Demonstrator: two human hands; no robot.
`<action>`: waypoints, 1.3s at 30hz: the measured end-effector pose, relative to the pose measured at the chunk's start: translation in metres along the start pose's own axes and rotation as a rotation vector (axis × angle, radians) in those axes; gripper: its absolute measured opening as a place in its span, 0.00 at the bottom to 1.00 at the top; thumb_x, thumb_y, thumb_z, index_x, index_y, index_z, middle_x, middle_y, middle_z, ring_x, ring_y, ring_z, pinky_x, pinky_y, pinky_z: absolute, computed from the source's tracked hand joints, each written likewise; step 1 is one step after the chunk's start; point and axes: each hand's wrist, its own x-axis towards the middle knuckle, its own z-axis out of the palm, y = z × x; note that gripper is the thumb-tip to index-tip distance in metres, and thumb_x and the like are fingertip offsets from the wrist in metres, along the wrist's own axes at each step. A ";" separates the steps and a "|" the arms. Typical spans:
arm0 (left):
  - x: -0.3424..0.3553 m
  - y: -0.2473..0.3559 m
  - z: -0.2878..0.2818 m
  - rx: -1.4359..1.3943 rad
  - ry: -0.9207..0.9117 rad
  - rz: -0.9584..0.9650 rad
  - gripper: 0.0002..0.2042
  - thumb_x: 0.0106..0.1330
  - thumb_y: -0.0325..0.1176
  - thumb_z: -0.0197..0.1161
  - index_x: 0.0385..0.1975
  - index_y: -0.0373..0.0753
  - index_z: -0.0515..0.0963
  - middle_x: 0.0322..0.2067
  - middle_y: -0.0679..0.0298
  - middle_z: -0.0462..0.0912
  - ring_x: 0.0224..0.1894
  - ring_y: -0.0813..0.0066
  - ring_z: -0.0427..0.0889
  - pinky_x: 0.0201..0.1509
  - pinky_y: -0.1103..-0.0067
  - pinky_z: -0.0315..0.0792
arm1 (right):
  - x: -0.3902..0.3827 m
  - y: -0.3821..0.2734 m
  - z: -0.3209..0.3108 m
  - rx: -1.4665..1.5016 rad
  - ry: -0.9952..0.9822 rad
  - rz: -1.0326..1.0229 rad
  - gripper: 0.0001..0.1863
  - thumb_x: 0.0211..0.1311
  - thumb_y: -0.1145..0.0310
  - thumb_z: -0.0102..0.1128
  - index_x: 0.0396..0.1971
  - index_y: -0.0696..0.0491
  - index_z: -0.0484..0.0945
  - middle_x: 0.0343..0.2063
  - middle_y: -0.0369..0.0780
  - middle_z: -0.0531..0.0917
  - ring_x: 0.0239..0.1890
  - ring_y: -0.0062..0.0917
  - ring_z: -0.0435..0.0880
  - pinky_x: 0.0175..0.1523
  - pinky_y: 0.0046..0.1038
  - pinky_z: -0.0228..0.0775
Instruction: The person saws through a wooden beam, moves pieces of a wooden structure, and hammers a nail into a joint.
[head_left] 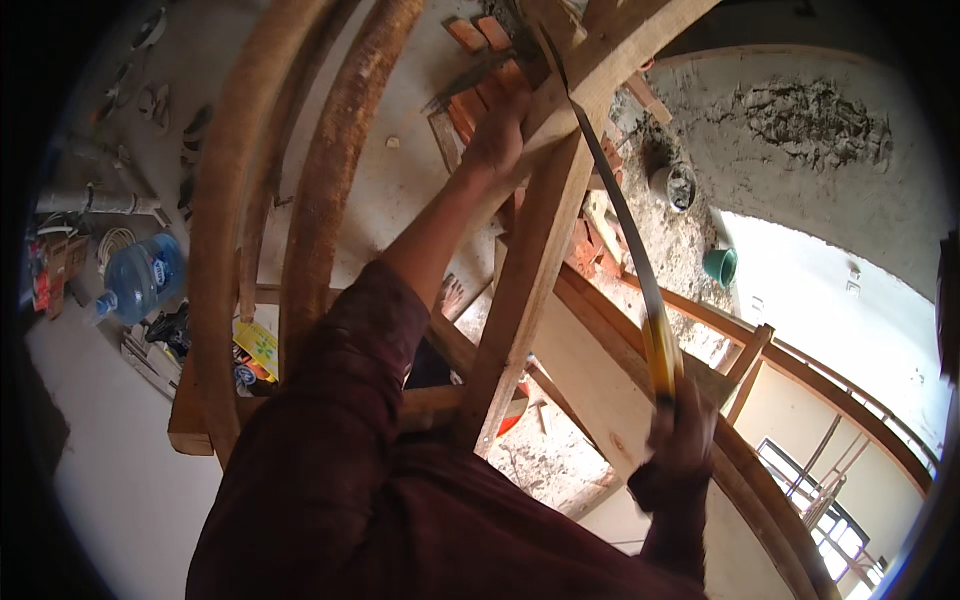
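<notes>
My left hand (495, 140) is closed on a wooden beam (630, 40) that runs diagonally up to the right across an upright timber (525, 290). My right hand (680, 430) grips the yellow-and-black handle of a handsaw (625, 220). The saw's long blade lies against the diagonal beam just right of my left hand, its far end near the top of the picture. My forearm in a dark maroon sleeve comes up from below.
Curved timbers (335, 170) rise at left. Farther off are a blue water jug (145, 280), broken bricks (470, 110), a grey bucket (675, 185), a green bucket (718, 265) and rubble. A bare foot (452, 295) shows below my arm. A wooden railing (850, 400) runs at right.
</notes>
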 end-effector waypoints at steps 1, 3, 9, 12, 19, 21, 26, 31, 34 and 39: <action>0.000 -0.008 -0.003 -0.009 0.038 -0.020 0.21 0.73 0.43 0.39 0.49 0.35 0.75 0.47 0.48 0.80 0.54 0.60 0.77 0.58 0.72 0.66 | 0.043 0.018 0.014 -0.071 -0.013 -0.052 0.20 0.64 0.60 0.54 0.53 0.53 0.74 0.19 0.45 0.80 0.21 0.40 0.82 0.26 0.40 0.71; -0.006 0.016 0.017 0.132 -0.063 0.072 0.19 0.72 0.43 0.43 0.49 0.36 0.75 0.47 0.49 0.80 0.53 0.62 0.78 0.58 0.72 0.67 | 0.145 0.012 0.030 -0.110 0.062 -0.248 0.17 0.65 0.58 0.54 0.50 0.52 0.73 0.20 0.48 0.80 0.23 0.43 0.82 0.28 0.43 0.72; -0.008 0.057 -0.008 0.249 -0.048 0.311 0.19 0.71 0.42 0.47 0.52 0.37 0.75 0.47 0.57 0.81 0.48 0.71 0.79 0.57 0.74 0.69 | 0.125 -0.019 0.033 -0.392 0.431 -0.752 0.13 0.63 0.70 0.57 0.47 0.52 0.76 0.40 0.45 0.81 0.24 0.35 0.78 0.30 0.33 0.70; 0.005 0.014 -0.026 -0.463 -0.073 -0.279 0.20 0.74 0.42 0.39 0.52 0.38 0.75 0.48 0.55 0.80 0.48 0.70 0.79 0.58 0.75 0.66 | 0.014 0.010 0.019 -0.120 -0.018 -0.258 0.13 0.63 0.67 0.57 0.40 0.62 0.74 0.31 0.46 0.80 0.29 0.37 0.78 0.31 0.38 0.69; -0.007 0.031 -0.001 0.344 -0.041 0.231 0.22 0.65 0.48 0.58 0.52 0.39 0.73 0.46 0.51 0.80 0.48 0.58 0.79 0.53 0.68 0.70 | 0.124 0.001 0.021 -0.171 0.071 -0.278 0.17 0.63 0.65 0.57 0.49 0.56 0.74 0.19 0.46 0.80 0.20 0.43 0.79 0.31 0.42 0.73; -0.002 0.037 0.008 0.335 -0.089 0.223 0.22 0.63 0.41 0.61 0.55 0.39 0.73 0.48 0.54 0.79 0.51 0.63 0.78 0.56 0.71 0.69 | 0.190 0.003 0.036 -0.077 0.132 -0.473 0.17 0.64 0.60 0.57 0.48 0.51 0.72 0.20 0.46 0.80 0.20 0.44 0.79 0.28 0.41 0.71; 0.006 0.048 -0.006 0.230 -0.104 0.264 0.20 0.66 0.39 0.59 0.55 0.38 0.73 0.49 0.61 0.79 0.54 0.69 0.76 0.60 0.74 0.67 | 0.123 -0.035 0.025 -0.181 0.254 -0.531 0.18 0.63 0.66 0.59 0.49 0.61 0.72 0.18 0.47 0.79 0.18 0.44 0.76 0.26 0.38 0.70; 0.000 0.010 -0.008 -0.056 0.010 -0.087 0.22 0.74 0.47 0.39 0.50 0.37 0.76 0.42 0.52 0.82 0.46 0.64 0.80 0.53 0.72 0.68 | -0.015 -0.003 0.006 -0.180 0.113 -0.342 0.17 0.65 0.62 0.53 0.46 0.60 0.75 0.19 0.47 0.76 0.19 0.41 0.77 0.25 0.40 0.68; -0.015 0.034 -0.008 -0.015 -0.049 -0.257 0.21 0.73 0.45 0.40 0.51 0.38 0.75 0.43 0.48 0.82 0.46 0.56 0.80 0.53 0.70 0.69 | 0.032 0.009 0.014 -0.105 -0.037 0.023 0.18 0.59 0.72 0.56 0.49 0.59 0.75 0.27 0.48 0.81 0.22 0.44 0.79 0.29 0.40 0.71; -0.006 0.032 -0.006 0.367 0.005 0.119 0.19 0.72 0.42 0.44 0.50 0.35 0.74 0.45 0.49 0.81 0.50 0.56 0.79 0.52 0.67 0.70 | 0.187 0.009 0.053 0.039 0.134 -0.458 0.26 0.61 0.48 0.57 0.49 0.53 0.74 0.19 0.48 0.79 0.24 0.45 0.81 0.32 0.42 0.73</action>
